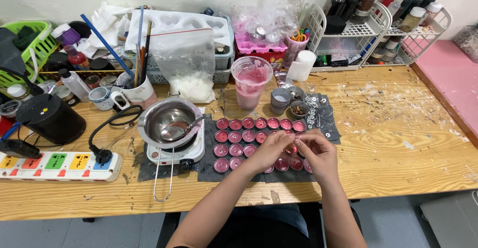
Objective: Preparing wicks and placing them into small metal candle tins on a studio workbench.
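Both hands, left hand (269,151) and right hand (318,153), meet over pink candle cups (239,137) on the counter (398,143); fingers pinched, contents unclear.

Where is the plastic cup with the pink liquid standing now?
In the head view, the plastic cup stands upright at the table's centre, behind the rows of pink tealight cups, between the bag of white flakes and the stacked metal cups.
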